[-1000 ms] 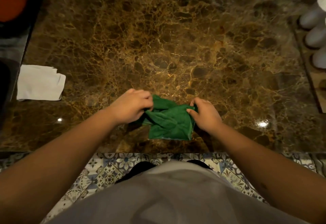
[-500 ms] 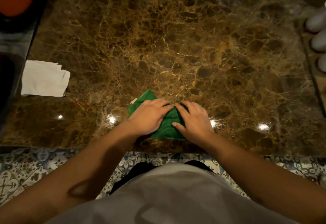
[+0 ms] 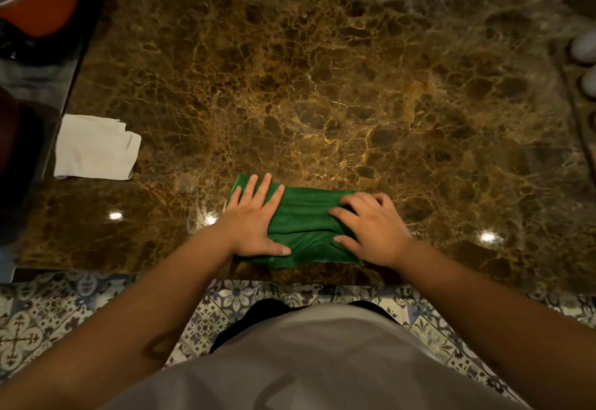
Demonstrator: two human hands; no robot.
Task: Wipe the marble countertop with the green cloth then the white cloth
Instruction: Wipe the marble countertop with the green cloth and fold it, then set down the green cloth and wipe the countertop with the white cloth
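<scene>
Fingers [image 3: 258,188] of both hands flat on green cloth [image 3: 306,232], white cloth [image 3: 95,148] far left, marble countertop [image 3: 322,87]

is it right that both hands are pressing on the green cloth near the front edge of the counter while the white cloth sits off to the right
Not quite. In the head view the white cloth lies off to the left, not the right. The rest holds: the left hand and right hand are both on the green cloth near the countertop's front edge.
</scene>
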